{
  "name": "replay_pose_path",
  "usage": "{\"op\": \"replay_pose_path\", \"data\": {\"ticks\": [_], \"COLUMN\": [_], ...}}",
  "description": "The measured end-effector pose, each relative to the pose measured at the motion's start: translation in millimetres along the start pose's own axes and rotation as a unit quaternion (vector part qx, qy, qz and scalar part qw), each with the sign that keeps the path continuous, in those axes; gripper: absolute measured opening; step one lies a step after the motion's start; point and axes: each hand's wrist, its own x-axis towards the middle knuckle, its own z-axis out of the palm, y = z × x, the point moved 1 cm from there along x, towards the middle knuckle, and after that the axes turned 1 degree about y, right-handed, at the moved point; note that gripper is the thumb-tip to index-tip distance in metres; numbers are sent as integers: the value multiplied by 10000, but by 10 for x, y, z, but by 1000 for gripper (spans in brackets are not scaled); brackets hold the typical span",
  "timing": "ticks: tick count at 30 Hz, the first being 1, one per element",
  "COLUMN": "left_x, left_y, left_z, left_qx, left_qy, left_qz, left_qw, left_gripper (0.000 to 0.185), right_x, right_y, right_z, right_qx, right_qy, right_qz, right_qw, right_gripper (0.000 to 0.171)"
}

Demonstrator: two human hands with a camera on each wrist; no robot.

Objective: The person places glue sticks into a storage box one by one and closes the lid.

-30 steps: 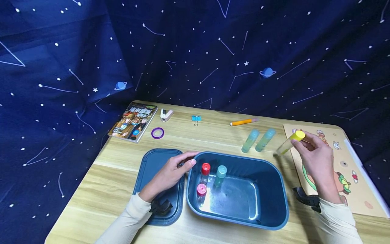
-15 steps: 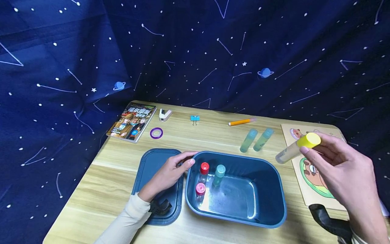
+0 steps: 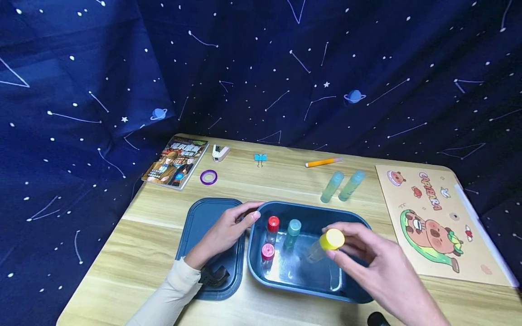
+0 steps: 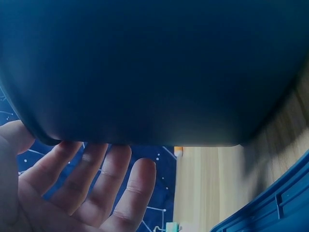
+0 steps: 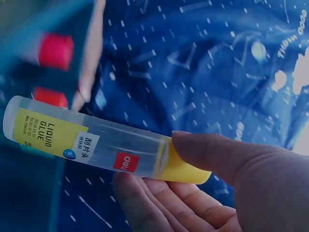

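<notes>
A yellow-capped glue bottle (image 3: 324, 244) is being pinched at its cap end between the thumb and curled fingers of the right hand (image 3: 379, 271), tilted above the blue bin (image 3: 367, 276) near the table's front edge. Two red-capped bottles (image 3: 272, 228) and a teal-capped one (image 3: 292, 232) are being kept upright at the bin's left end. Its left wall is being touched by the left hand (image 3: 226, 233), fingers relaxed and slightly spread, resting over the blue lid (image 3: 204, 217).

Liquid glue bottle (image 3: 322, 245), clear tube with yellow cap and yellow label, capped, tilted base-down over the interior of dark blue rectangular bin (image 3: 369, 290), pinched at its cap, bin open-topped on the worktop, holding two red-capped bottles (image 3: 271, 229) and one teal-capped bottle (image 3: 292, 232) upright at its left end
</notes>
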Motion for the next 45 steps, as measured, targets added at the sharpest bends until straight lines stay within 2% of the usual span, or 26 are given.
{"op": "replay_pose_path", "data": {"ticks": [1, 4, 9, 11, 16, 18, 23, 27, 36, 41, 45], "left_x": [-1, 1, 7, 8, 8, 8, 3, 7, 8, 6, 0], "left_y": [0, 1, -2, 1, 4, 2, -2, 16, 20, 12, 4], "left_z": [0, 1, 5, 6, 11, 13, 14, 15, 16, 17, 11], "left_qx": [-2, 8, 4, -21, -47, -46, -55, -69, -35, -13, -12], "left_qy": [-1, 0, 5, 27, 62, 49, 33, 46, 36, 23, 38], "left_qz": [-11, -20, 5, 12, 0, -8, -23, -1, 19, -21, 1], "left_qw": [10000, 10000, 10000, 10000, 10000, 10000, 10000, 10000, 10000, 10000, 10000], "left_gripper": [40, 40, 40, 40, 40, 40, 40, 40, 40, 41, 40], "right_x": [-6, -22, -37, -29, 11, 35, 104, 147, 158, 136, 121], "right_y": [0, 18, 73, 110, 203, 231, 276, 288, 298, 256, 228], "right_z": [73, 269, 489, 545, 613, 620, 633, 643, 652, 588, 365], "right_qx": [36, 127, 123, 135, 261, 386, 658, 780, 928, 577, 422], "right_qy": [-111, -271, -504, -583, -881, -1116, -1685, -1894, -1970, -1769, -1361], "right_qz": [148, 200, 493, 426, -172, -259, -20, 195, 404, 510, 405], "right_qw": [9998, 9994, 9974, 9973, 9956, 9927, 9835, 9786, 9752, 9812, 9890], "right_gripper": [41, 40, 37, 35, 31, 30, 27, 28, 31, 39, 43]}}
